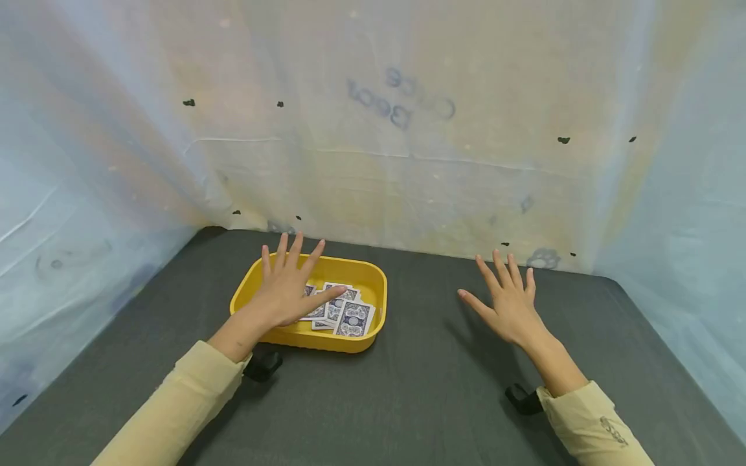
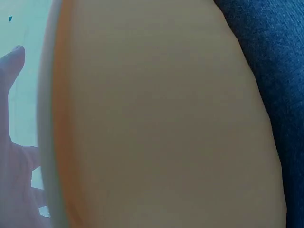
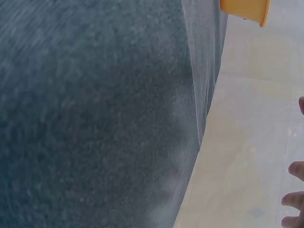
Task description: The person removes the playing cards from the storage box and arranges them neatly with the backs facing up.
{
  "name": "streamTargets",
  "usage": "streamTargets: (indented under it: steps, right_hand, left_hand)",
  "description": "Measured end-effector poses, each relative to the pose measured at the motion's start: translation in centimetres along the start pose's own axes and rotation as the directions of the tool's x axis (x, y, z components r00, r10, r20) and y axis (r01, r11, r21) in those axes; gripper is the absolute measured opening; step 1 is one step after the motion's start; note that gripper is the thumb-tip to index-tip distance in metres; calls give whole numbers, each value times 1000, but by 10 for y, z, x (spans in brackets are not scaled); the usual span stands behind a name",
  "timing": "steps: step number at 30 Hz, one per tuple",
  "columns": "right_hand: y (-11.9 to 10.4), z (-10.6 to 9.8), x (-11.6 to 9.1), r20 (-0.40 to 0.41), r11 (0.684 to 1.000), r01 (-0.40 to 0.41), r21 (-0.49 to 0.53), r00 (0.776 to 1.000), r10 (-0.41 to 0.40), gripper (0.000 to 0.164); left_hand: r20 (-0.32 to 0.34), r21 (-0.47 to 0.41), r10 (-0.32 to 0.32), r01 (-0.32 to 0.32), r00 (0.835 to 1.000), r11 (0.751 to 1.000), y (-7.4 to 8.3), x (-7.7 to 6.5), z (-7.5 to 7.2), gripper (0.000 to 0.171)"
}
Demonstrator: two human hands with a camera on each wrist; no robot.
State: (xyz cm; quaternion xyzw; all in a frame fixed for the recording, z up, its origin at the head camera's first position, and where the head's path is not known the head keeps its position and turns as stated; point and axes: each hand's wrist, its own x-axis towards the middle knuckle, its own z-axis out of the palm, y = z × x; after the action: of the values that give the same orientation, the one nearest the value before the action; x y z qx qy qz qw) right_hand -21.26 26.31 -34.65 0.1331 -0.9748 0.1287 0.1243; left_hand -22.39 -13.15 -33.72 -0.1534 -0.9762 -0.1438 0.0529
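A yellow plastic tray (image 1: 326,341) stands left of centre on the dark table, with several blue-and-white playing cards (image 1: 354,318) lying face down inside. Above it hovers my left hand (image 1: 285,288), fingers spread and holding nothing; it hides the tray's left part and some cards. To the right, over the bare cloth, my right hand (image 1: 511,307) is raised with its fingers spread too. In the left wrist view a broad tan surface (image 2: 166,114) with an orange edge blocks most of the picture. The right wrist view catches only fingertips (image 3: 297,170) at its right edge.
A dark grey cloth (image 1: 419,388) covers the table. Pale translucent sheeting (image 1: 408,181) hangs behind it and along both sides. Black wrist mounts (image 1: 263,367) stick out below the light-coloured sleeves (image 1: 204,382).
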Motion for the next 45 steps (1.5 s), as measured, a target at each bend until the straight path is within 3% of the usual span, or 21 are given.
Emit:
streamTargets:
  steps: [9,23,27,35,41,45]
  right_hand:
    - [-12,0,5,-76,995,83,57,994,-78,65]
    - [-35,2,11,-133,980,163,115,980,-148,45]
    - [-44,2,13,-155,973,187,137,974,-165,41]
    - [-62,3,17,-188,954,248,170,958,-216,34]
    - [-72,4,18,-180,948,265,177,956,-234,33]
    - [-78,3,20,-165,945,266,189,958,-237,34]
  left_hand:
    - [-79,-2,25,-25,997,1000,-16,-5,-9,90]
    - [-75,-15,22,-24,997,1000,-51,-19,-18,83]
    - [-75,-52,10,-14,997,999,-63,-23,-21,79]
    - [-15,-149,-54,51,998,988,-79,-31,-25,67]
    - [-30,-213,-40,32,999,976,-87,-35,-23,56]
    - [-39,-294,-19,7,999,956,-93,-37,-20,50]
